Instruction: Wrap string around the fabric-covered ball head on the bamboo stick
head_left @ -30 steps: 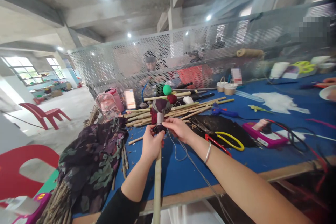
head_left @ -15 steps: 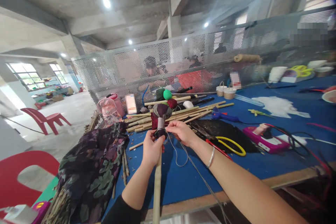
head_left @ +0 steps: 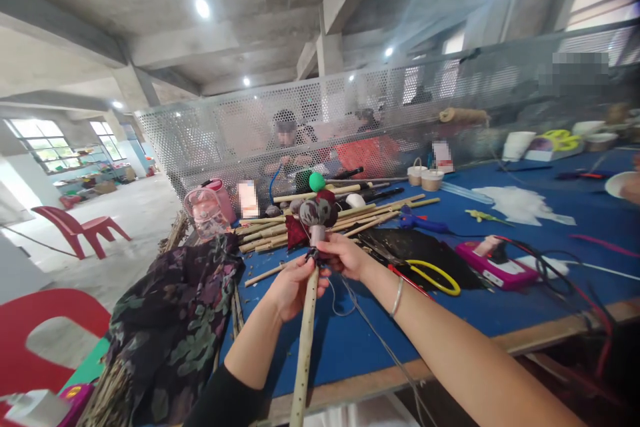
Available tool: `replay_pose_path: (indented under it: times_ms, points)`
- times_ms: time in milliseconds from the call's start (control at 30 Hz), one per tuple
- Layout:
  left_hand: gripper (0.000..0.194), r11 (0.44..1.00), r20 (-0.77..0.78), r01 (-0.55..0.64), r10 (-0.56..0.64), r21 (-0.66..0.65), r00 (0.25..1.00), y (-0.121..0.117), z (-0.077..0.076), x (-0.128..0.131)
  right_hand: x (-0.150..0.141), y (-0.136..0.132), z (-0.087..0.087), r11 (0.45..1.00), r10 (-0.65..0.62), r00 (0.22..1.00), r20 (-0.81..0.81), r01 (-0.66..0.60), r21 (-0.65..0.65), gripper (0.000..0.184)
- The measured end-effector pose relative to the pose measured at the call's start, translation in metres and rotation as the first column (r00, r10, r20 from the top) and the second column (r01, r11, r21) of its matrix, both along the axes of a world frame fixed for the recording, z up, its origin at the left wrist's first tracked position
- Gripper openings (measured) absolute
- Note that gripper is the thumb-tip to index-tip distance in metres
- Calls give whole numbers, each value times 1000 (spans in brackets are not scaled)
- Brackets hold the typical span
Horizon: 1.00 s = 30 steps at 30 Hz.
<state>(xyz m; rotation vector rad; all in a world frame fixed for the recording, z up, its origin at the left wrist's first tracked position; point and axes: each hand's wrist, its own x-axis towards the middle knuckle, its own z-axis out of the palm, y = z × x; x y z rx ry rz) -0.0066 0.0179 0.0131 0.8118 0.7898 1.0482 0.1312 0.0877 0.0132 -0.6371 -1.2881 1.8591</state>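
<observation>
A long bamboo stick stands almost upright in front of me, tilted a little to the right. Its top carries a round head wrapped in dark floral cloth, bound with pale tape at the neck. My left hand is closed round the stick just under the head. My right hand pinches the cloth at the neck, and a thin grey thread loops down from it over the blue table.
A pile of bamboo sticks lies behind the head. Yellow-handled scissors rest on black cloth to the right, near a pink device with cables. Floral fabric drapes at the left. People sit behind a perforated metal screen.
The stick has tipped to the right and the cloth head has shifted right with it. Both hands stayed at the neck, the right hand now closer against it.
</observation>
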Motion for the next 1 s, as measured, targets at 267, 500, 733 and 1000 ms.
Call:
replay_pose_path:
  times_ms: [267, 500, 733, 1000]
  points:
    - [38, 854, -385, -337, 488, 397, 783, -2, -9, 18, -13, -3, -3, 998, -50, 995, 88, 47, 39, 32]
    - [32, 861, -256, -355, 459, 364, 851, 6, -3, 0, -9, -4, 1, 989, -146, 986, 83, 143, 46, 34]
    - [37, 864, -184, -372, 449, 339, 874, 7, -3, -2, -10, -6, 4, 974, -201, 979, 40, 195, 119, 29]
    - [35, 921, -47, -278, 301, 274, 952, -3, 8, 2, -3, -3, 3, 983, -130, 991, 25, 125, 137, 30]
